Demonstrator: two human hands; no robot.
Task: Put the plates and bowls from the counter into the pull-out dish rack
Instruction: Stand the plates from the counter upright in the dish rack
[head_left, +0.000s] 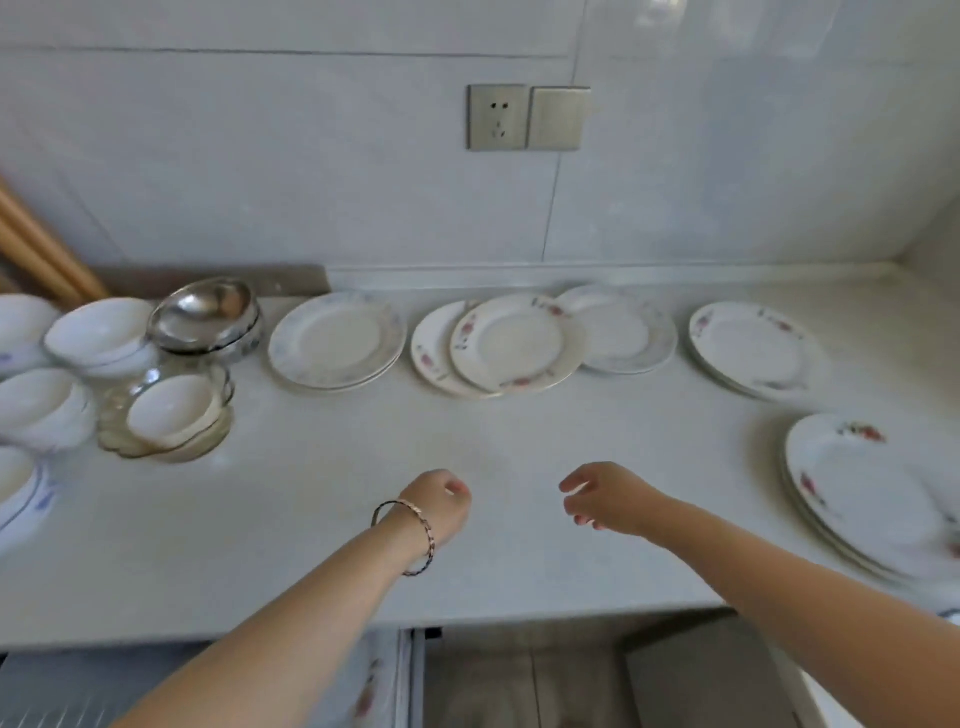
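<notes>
Both my hands hover empty over the bare middle of the white counter (322, 530). My left hand (439, 501), with a bracelet on its wrist, has loosely curled fingers. My right hand (605, 496) has its fingers apart. Behind them lie floral plates: a stack (337, 340), an overlapping pair (511, 343), a pale plate (621, 332), another stack (753, 351), and large plates (862, 493) at the right edge. White bowls (98, 330), a steel bowl (205, 314) and a glass bowl (169, 415) holding a white bowl cluster at the left. The pull-out dish rack (379, 675) shows below the counter with a plate in it.
A tiled wall with a socket and switch (527, 118) rises behind the counter. Wooden rods (41, 244) lean at the far left. More bowls (21, 483) sit at the left edge. Floor shows below right of the rack.
</notes>
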